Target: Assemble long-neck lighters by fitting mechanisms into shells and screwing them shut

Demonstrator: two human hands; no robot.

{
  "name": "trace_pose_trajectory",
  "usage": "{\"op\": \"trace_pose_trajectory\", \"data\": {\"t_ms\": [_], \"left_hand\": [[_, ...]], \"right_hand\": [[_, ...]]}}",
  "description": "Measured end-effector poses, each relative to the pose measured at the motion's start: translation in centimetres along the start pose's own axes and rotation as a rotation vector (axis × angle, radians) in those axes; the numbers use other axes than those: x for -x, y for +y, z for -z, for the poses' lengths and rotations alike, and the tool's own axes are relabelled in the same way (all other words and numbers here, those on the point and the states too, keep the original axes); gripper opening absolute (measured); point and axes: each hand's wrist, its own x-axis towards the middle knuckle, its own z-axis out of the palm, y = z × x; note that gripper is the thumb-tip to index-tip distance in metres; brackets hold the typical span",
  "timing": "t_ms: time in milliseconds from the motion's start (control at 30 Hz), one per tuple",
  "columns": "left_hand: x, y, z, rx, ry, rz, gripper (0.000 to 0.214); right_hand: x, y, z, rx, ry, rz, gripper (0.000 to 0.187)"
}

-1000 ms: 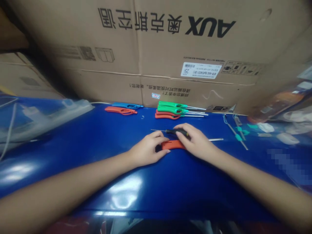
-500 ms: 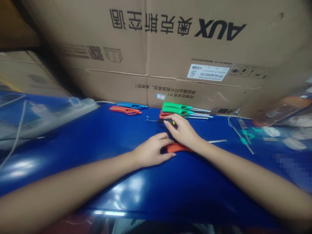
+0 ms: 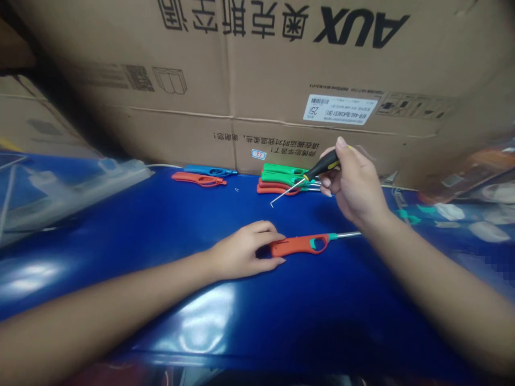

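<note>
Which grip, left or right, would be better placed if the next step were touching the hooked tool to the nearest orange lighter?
Probably the right grip: it holds the hooked tool, bent tip free, while the left grip is occupied at the nearest orange lighter.

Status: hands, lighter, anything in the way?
Left hand around butt end of orange lighter. Right hand grips hooked tool, tip off the lighter. Green lighters beyond, not touching it.

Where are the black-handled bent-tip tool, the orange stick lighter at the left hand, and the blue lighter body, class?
Black-handled bent-tip tool (image 3: 321, 165): head view, on its handle.
Orange stick lighter (image 3: 295, 246): head view, on its handle.
Blue lighter body (image 3: 198, 170): head view, on its grip.
</note>
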Motion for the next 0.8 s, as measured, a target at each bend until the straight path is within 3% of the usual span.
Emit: {"op": "trace_pose_trajectory", "data": {"t_ms": [167,300,400,600,800], "left_hand": [[-0.4,-0.1,-0.1,0.116,0.158,0.211,0.047],[-0.7,-0.3,-0.1,0.45,0.295,0.368,0.049],[-0.9,-0.1,0.0,0.589,0.335,0.401,0.041],[-1.1,0.6,0.7,0.592,0.369,0.432,0.019],[-1.2,0.6,0.9,0.605,0.361,0.458,0.018]], "right_hand": [[0.0,0.7,-0.1,-0.08,-0.095,-0.08,0.046],[0.1,1.3,-0.5,-0.175,-0.128,-0.142,0.046],[0.2,1.6,-0.7,-0.192,-0.144,-0.179,0.05],[0.4,1.7,-0.9,-0.161,-0.136,-0.207,0.055],[0.3,1.9,-0.9,-0.158,-0.139,-0.196,0.052]]}}
